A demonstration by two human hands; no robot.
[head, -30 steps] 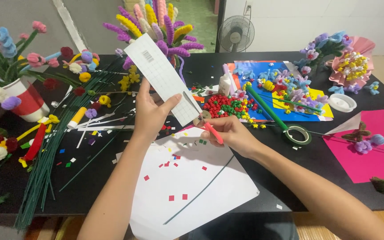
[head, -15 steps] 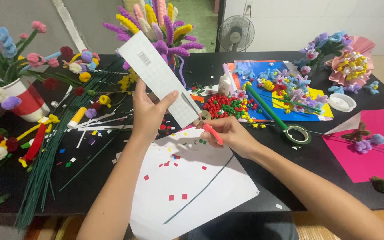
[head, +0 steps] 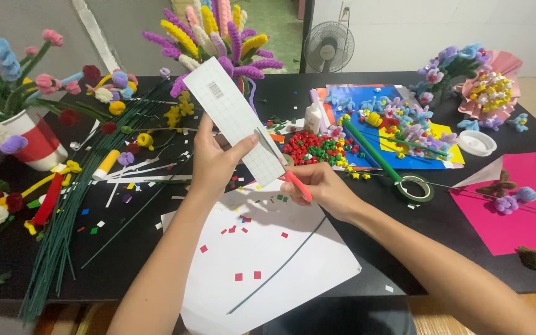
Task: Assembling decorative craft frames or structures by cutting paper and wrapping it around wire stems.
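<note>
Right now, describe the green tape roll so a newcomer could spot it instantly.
Start at the black table and find the big pink paper sheet on its right side. Just left of that sheet, beyond the right hand, lies the green tape roll, at the near end of a long green stick. It is the only flat open ring there, unlike the white round dish behind.

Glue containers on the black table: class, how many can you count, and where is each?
2. A yellow glue stick lies left of the left hand, beside the green wire stems. A white glue bottle stands behind the red pompoms, beyond the right hand. Clutter may hide others.
</note>
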